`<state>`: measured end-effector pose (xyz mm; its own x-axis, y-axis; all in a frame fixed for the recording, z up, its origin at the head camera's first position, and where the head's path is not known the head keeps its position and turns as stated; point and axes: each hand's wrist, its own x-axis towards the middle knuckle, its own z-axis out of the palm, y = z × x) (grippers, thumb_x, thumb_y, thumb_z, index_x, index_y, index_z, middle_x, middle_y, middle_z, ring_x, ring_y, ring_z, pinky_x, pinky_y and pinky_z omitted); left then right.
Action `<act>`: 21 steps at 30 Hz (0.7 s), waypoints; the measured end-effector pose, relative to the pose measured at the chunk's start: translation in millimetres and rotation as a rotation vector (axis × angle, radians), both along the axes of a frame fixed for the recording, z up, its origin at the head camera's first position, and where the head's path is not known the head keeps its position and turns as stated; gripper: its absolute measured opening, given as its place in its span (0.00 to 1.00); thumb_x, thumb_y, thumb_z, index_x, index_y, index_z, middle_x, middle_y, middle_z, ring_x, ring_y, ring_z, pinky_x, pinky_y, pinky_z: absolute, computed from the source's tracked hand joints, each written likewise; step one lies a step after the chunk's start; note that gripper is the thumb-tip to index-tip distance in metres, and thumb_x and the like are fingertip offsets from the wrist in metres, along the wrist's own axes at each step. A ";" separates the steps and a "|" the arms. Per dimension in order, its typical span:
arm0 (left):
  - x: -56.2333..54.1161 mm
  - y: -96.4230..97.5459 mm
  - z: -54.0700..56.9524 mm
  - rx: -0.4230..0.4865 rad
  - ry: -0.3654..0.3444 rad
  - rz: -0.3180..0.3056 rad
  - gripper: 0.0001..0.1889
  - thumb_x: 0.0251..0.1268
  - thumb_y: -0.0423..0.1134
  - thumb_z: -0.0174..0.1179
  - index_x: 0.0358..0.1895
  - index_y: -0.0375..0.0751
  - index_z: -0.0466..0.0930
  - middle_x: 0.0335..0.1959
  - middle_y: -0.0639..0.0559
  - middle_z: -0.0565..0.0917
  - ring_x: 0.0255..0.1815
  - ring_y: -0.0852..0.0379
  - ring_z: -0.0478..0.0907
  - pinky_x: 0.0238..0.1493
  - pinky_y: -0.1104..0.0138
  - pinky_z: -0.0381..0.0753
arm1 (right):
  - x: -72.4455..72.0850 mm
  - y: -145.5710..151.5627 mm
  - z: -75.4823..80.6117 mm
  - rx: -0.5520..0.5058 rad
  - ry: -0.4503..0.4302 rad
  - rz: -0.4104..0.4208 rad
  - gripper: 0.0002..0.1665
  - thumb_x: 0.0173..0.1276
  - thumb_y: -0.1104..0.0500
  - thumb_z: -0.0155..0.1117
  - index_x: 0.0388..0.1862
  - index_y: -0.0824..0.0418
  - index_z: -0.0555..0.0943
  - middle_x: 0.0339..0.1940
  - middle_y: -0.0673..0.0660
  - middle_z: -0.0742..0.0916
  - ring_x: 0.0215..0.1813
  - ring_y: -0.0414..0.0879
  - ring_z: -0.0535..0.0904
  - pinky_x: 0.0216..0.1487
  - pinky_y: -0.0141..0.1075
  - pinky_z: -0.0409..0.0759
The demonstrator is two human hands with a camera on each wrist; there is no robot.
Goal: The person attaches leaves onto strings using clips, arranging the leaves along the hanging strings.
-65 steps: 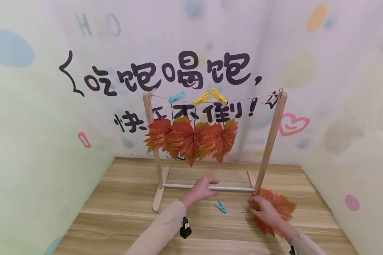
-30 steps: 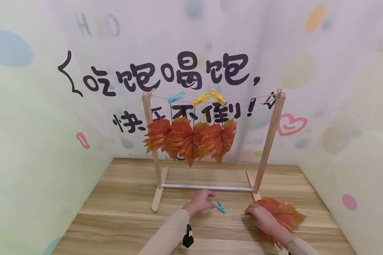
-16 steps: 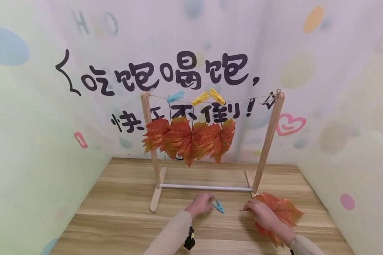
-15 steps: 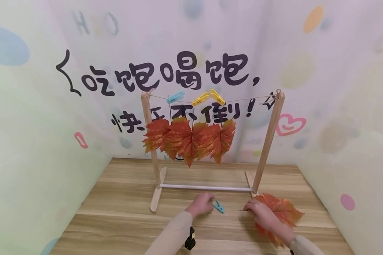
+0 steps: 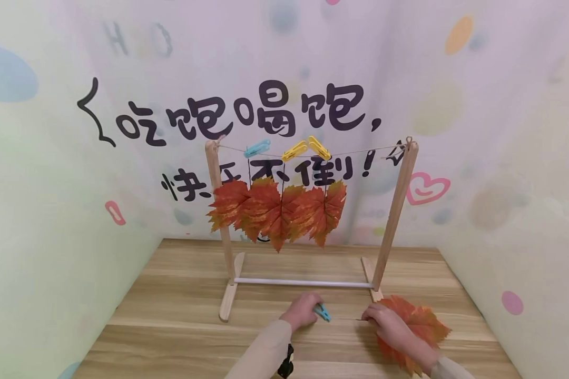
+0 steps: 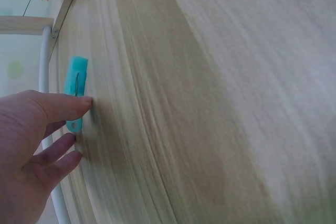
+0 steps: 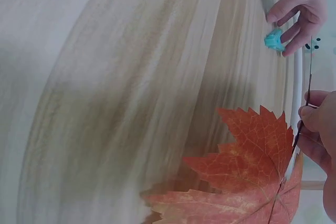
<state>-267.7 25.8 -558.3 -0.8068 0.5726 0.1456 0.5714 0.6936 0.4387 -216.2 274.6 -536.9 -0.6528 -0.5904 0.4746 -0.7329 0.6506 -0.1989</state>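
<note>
My left hand (image 5: 303, 310) is low over the table with thumb and fingers at the handle end of a blue clothespin (image 5: 322, 312). In the left wrist view the thumb crosses the clothespin (image 6: 77, 72), with a fingertip behind it. To the right, my right hand (image 5: 388, 325) pinches the dark stem (image 7: 302, 129) of an orange-red artificial maple leaf (image 5: 419, 329). The leaf spreads out under and beside that hand, close over the table. Part of it is hidden by the hand and wrist.
Behind the hands stands a wooden rack (image 5: 395, 216) with a white crossbar (image 5: 308, 283). Three similar leaves (image 5: 277, 213) hang from its string, held by one blue clothespin (image 5: 257, 148) and two yellow clothespins (image 5: 295, 151). Printed walls enclose the wooden table (image 5: 170, 305).
My left hand has come down from the crossbar to the blue clothespin and closed in on it. My right hand has drawn the leaf slightly nearer, its fingers still on the stem.
</note>
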 end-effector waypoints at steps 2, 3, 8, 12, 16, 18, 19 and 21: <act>1.1 0.2 -0.6 -0.014 0.017 -0.005 0.19 0.34 0.24 0.65 0.38 0.36 0.82 0.33 0.52 0.82 0.36 0.61 0.75 0.41 0.72 0.74 | 1.3 1.5 -1.3 -0.004 -0.010 -0.003 0.16 0.42 0.78 0.66 0.23 0.59 0.78 0.23 0.46 0.78 0.28 0.38 0.74 0.28 0.32 0.75; 1.4 0.3 -0.8 -0.021 0.019 -0.003 0.18 0.34 0.25 0.66 0.38 0.37 0.83 0.33 0.53 0.82 0.36 0.62 0.75 0.41 0.72 0.74 | 2.1 2.1 -1.6 -0.001 -0.021 -0.010 0.16 0.42 0.78 0.66 0.23 0.59 0.78 0.23 0.46 0.78 0.28 0.38 0.74 0.28 0.32 0.75; 2.7 0.3 -0.3 -0.028 0.027 0.009 0.14 0.35 0.25 0.67 0.31 0.40 0.83 0.28 0.55 0.80 0.30 0.64 0.72 0.35 0.74 0.73 | 2.6 4.9 -2.0 0.022 -0.108 -0.046 0.14 0.46 0.77 0.65 0.25 0.59 0.79 0.24 0.47 0.79 0.29 0.38 0.74 0.29 0.33 0.76; 3.2 -2.0 0.2 -0.028 0.026 0.013 0.11 0.36 0.27 0.67 0.29 0.40 0.82 0.26 0.56 0.79 0.28 0.65 0.71 0.31 0.75 0.72 | 0.9 4.6 -1.0 0.030 -0.119 -0.048 0.14 0.46 0.77 0.65 0.25 0.60 0.79 0.25 0.46 0.79 0.30 0.38 0.74 0.30 0.33 0.77; 4.4 -5.8 1.7 0.001 -0.020 0.026 0.12 0.36 0.30 0.69 0.31 0.39 0.83 0.27 0.56 0.80 0.29 0.65 0.72 0.33 0.75 0.73 | -1.5 3.9 0.0 0.031 -0.098 -0.036 0.15 0.45 0.78 0.66 0.25 0.60 0.79 0.25 0.47 0.79 0.30 0.39 0.74 0.30 0.33 0.77; 5.7 -7.6 3.0 0.030 -0.069 0.032 0.12 0.36 0.31 0.70 0.31 0.39 0.83 0.28 0.56 0.80 0.29 0.66 0.72 0.33 0.75 0.72 | -2.4 3.7 0.7 0.032 -0.085 -0.024 0.15 0.44 0.78 0.66 0.25 0.59 0.79 0.25 0.47 0.79 0.30 0.39 0.75 0.30 0.33 0.77; 6.5 -8.3 3.7 0.049 -0.092 0.034 0.13 0.36 0.32 0.70 0.32 0.38 0.82 0.28 0.55 0.80 0.29 0.66 0.72 0.33 0.75 0.73 | -2.5 3.6 1.6 0.030 -0.080 -0.020 0.15 0.44 0.78 0.66 0.24 0.59 0.79 0.25 0.47 0.79 0.30 0.39 0.75 0.30 0.33 0.76; 7.8 -9.7 7.5 0.079 -0.146 0.045 0.13 0.38 0.33 0.69 0.33 0.37 0.82 0.29 0.54 0.80 0.29 0.66 0.72 0.33 0.75 0.73 | -3.1 3.2 3.8 0.029 -0.068 -0.014 0.15 0.43 0.78 0.66 0.24 0.59 0.79 0.24 0.47 0.79 0.29 0.39 0.75 0.30 0.33 0.76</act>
<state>-259.9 16.1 -550.8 -0.8471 0.5270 0.0685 0.4670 0.6767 0.5692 -219.3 277.8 -533.1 -0.6913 -0.5939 0.4117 -0.7091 0.6672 -0.2283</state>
